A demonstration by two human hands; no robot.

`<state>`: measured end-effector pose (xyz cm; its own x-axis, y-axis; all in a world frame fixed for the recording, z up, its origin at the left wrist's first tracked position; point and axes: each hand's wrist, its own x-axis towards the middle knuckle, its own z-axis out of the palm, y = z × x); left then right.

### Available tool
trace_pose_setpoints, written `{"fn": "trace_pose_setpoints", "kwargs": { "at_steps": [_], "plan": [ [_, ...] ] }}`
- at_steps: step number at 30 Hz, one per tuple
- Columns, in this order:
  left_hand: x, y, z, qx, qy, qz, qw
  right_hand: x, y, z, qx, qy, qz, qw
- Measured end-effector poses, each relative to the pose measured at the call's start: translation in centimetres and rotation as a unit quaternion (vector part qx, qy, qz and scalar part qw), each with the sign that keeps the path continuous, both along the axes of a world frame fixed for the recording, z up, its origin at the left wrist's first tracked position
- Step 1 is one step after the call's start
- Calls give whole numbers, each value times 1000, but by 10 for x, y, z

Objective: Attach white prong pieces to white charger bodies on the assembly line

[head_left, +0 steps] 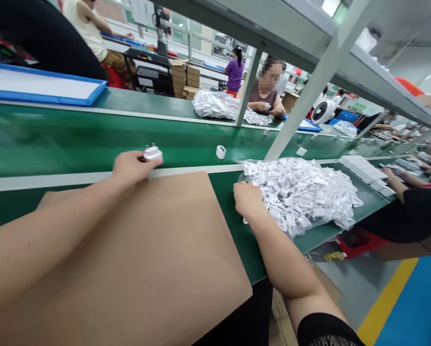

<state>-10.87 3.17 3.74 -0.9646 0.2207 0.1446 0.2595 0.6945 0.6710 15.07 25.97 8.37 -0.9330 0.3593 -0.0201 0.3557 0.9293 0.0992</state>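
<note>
The left hand (132,168) is closed in a pinch on a white plug (153,154), gripping the body low, which seems to suit the prongs (153,144): they point upward, clear of the fingers. The right hand (249,198) is well apart from it, curled at the near-left edge of a clear bag (302,194) full of small white pieces; whether it has hold of the plastic or a piece, I cannot tell. The bag lies on the green surface (239,245), probably there to be within easy reach.

Brown cardboard (154,254) spreads beneath the left forearm (flat sheet or box flap, I cannot say), its far edge near the pale strip (6,184). Beyond the strip, a white charger piece (221,152) sits alone on the green lane (74,139), apart from both hands. White boxes (361,170) line up past the bag, tidily, perhaps to save room; across the lane, a co-worker (264,96) sits behind another bag (215,104).
</note>
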Motion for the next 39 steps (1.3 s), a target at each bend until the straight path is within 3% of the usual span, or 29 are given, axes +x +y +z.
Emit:
{"fn": "trace_pose_setpoints", "kwargs": {
  "at_steps": [3,6,11,13,17,21,24,28,31,36,39],
  "plan": [
    [-25,-3,-7,-27,-2,21,999,-2,0,-1,-18,12,9,1000],
    [-20,0,-6,-43,-16,46,998,-3,-5,1,-50,58,25,997],
    [11,22,6,27,199,38,979,-4,-20,-7,-264,117,113,951],
    [10,41,7,24,230,-8,973,-5,-26,-13,-320,114,157,927],
    [-7,97,3,-56,160,-192,967,-5,-35,-20,-374,111,220,894],
    [-18,146,-1,-160,119,-300,933,-6,-39,-23,-382,106,225,890],
    [-23,161,1,-202,106,-350,909,-7,-40,-25,-413,108,235,873],
    [-26,156,9,-200,116,-324,917,-10,-40,-33,-498,108,218,832],
    [-18,137,18,-195,132,-289,928,-15,-40,-41,-583,119,160,788],
    [29,78,30,-94,118,-273,950,-26,-28,-40,-742,248,6,623],
    [74,38,27,-31,43,-265,963,-31,-21,-33,-766,311,-38,561]
  ]
}}
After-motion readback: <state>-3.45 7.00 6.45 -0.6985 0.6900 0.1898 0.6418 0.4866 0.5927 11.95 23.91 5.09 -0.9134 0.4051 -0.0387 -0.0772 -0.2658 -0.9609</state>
